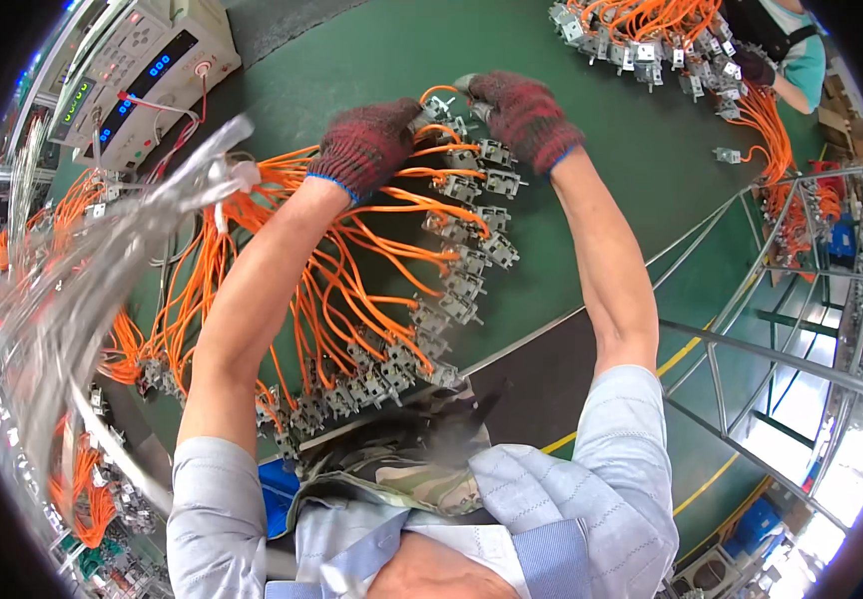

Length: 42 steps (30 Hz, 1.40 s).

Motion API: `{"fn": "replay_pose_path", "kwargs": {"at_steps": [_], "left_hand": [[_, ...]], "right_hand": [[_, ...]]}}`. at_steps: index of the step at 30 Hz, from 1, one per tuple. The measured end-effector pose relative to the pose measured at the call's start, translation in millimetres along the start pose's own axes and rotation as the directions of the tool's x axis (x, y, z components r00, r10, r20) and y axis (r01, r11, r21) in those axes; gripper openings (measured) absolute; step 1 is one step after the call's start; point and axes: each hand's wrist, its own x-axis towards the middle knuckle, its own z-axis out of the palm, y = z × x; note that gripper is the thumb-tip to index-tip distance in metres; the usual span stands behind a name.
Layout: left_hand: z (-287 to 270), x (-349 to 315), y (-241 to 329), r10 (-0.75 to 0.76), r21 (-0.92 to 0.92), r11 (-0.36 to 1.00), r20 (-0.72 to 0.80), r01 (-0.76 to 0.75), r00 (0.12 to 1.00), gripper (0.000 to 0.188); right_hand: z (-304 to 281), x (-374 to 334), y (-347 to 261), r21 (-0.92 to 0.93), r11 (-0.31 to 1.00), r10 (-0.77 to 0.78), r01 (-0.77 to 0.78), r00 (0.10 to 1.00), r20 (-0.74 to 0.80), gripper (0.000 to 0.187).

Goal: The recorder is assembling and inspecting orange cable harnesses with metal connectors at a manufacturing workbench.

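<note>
Reaching over the green table (291,90): left hand (369,145) curled beside a metal connector (438,106) at the far edge of the orange cables (239,214), right hand (529,118) opposite. From here, can't tell whether either's fingers grip it.

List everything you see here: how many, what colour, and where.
Tabletop: one, green, centre
Orange cables: many, orange, fanned across tabletop
Metal connectors: many, grey, at cable ends
Bench instruments: count unclear, beige, upper left
Clear strips: many, transparent, left
Far cables: many, orange, upper right
Co-worker's hand: one, gloved dark, upper right
Tubular frame: at least one, grey, right
Blue objects: several, blue, right
Sleeves: two, pale blue, lower edge
Left hand: one, gloved dark red, at uppermost connectors
Right hand: one, gloved dark red, beside left hand
</note>
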Motion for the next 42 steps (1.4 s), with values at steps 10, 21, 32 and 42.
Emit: {"fn": "replay_pose_path", "kwargs": {"at_steps": [10, 21, 32, 42], "left_hand": [[-41, -99, 4, -0.045, -0.171, 0.985, -0.416, -0.03, 0.908, 0.031], [-107, -359, -180, -0.522, -0.249, 0.853, -0.427, 0.459, 0.739, 0.021], [-104, -470, -364, -0.2, 0.769, 0.551, -0.256, 0.325, 0.946, 0.031], [-104, -483, -316, -0.351, 0.255, 0.855, -0.358, 0.452, 0.865, 0.03]], "right_hand": [[-1, -32, 17, 0.164, 0.985, 0.062, -0.059, 0.998, -0.009, 0.052], [-40, -87, -139, 0.238, 0.962, 0.193, -0.133, 0.95, -0.246, 0.041], [-4, -52, -334, 0.209, 0.898, -0.411, 0.386, 0.907, 0.091, 0.041], [112, 62, -448, 0.29, 0.729, -0.678, 0.62, 0.712, 0.184, 0.04]]}}
